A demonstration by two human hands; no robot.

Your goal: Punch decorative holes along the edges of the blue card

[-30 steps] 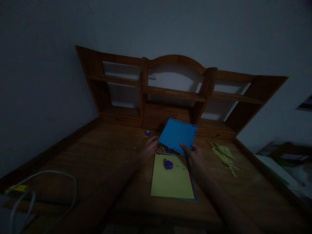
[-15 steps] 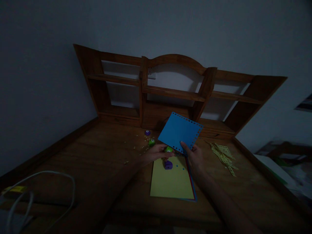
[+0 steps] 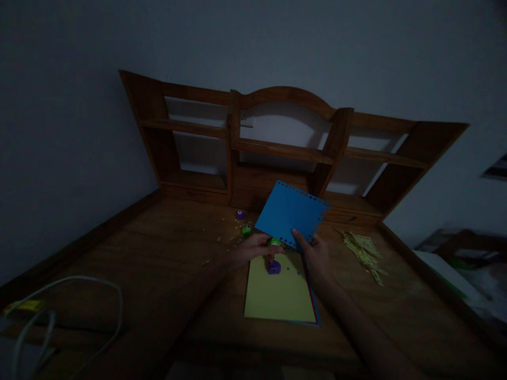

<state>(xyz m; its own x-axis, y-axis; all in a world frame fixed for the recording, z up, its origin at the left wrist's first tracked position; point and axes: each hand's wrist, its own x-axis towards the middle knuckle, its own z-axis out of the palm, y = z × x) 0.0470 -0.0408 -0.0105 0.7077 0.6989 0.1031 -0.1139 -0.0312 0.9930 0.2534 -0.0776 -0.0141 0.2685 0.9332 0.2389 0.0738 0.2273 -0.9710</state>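
Observation:
My right hand [image 3: 316, 252] grips a blue sheet of paper [image 3: 292, 211] by its near corner, the thumb lying on top. Small holes run along several edges of that sheet, which is raised above the desk. My left hand [image 3: 259, 249] is closed around a small green paper punch [image 3: 274, 243] at the sheet's near edge. Just below it, a purple punch [image 3: 274, 267] sits on a stack topped by a yellow sheet [image 3: 279, 295]. Two blue paper dots lie on the yellow sheet. Another green punch [image 3: 246, 230] and a second purple punch [image 3: 240, 215] stand farther back on the left.
Tiny yellow paper bits lie scattered over the wooden desk [image 3: 158, 248] on the left. A heap of punched yellow strips [image 3: 363, 254] is at the right. Wooden shelving [image 3: 277, 150] closes off the back. A white cable [image 3: 99, 282] loops at the front left.
The blue sheet has shifted very slightly to the left and up. Both hands keep their holds, and the punches on the desk stay in place.

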